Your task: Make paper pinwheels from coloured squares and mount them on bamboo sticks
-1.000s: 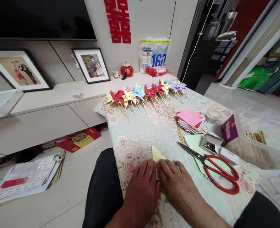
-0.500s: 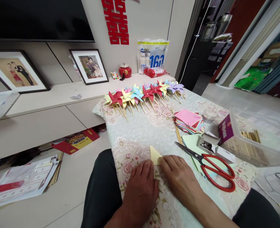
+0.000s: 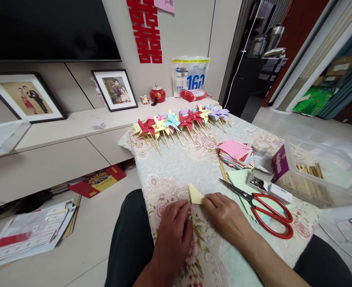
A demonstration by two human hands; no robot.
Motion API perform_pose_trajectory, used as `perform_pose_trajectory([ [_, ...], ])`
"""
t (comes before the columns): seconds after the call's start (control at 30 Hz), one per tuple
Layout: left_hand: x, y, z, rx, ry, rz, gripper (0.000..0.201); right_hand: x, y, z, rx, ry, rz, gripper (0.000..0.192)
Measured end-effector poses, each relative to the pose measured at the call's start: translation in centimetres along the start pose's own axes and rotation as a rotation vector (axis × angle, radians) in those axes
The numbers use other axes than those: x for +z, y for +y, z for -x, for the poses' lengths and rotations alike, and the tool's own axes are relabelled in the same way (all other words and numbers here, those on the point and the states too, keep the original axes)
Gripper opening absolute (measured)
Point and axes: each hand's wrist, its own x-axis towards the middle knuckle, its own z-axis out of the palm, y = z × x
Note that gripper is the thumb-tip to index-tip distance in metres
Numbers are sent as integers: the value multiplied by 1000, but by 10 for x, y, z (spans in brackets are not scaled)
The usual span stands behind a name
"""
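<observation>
Right hand [image 3: 223, 213] holds the yellow paper [image 3: 195, 194] by its four-o'clock corner; the left hand [image 3: 173, 235], fingers extended and free, rests on the cloth [image 3: 181, 167] at seven o'clock from it. Pinwheels [image 3: 186, 120] lie at twelve, scissors [image 3: 248, 197] at three.

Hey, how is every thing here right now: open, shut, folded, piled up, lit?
Pale yellow paper triangle: folded, touching the right hand
Red-handled metal scissors: blades closed
Small white cardboard box: open, dark metal bits inside
Clear plastic rectangular bin: open, wooden sticks inside
Colourful square papers: stacked unevenly
Colourful paper pinwheels: assembled, crowded together
Large black television: screen dark
Round clear plastic tub: can't tell whether shut
</observation>
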Motion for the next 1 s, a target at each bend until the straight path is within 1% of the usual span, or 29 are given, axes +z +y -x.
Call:
perform_pose_trajectory([
  [0.17,-3,0,-3,-125,7,88,35,3,3,0,17,60,-19,20],
  [0.27,-1,-1,-2,-227,13,148,37,3,5,0,92,103,-87,20],
  [0.33,1,-2,-2,-271,40,184,44,1,8,1,143,144,-183,21],
  [0.43,2,-5,-4,-273,69,243,59,-3,10,3,160,157,-350,23],
  [0.53,-5,-4,-10,-249,18,322,63,-9,9,3,124,136,-448,24],
  [0.6,-13,-1,-17,-270,-61,383,57,-14,5,3,95,137,-473,24],
  [0.67,-21,4,-23,-346,-124,449,42,-19,0,2,61,138,-499,24],
  [0.7,-25,6,-25,-393,-162,487,29,-22,-2,2,43,129,-518,24],
  [0.73,-28,9,-26,-444,-206,539,21,-26,-3,3,26,117,-539,24],
  [0.8,-32,12,-25,-562,-234,659,21,-34,-3,7,27,111,-567,21],
  [0.83,-33,12,-24,-618,-226,725,22,-38,0,12,53,120,-566,19],
  [0.9,-34,11,-19,-723,-190,870,22,-45,11,26,165,156,-503,17],
  [1.0,-32,8,-13,-846,-146,1106,26,-47,35,56,372,166,-236,18],
])
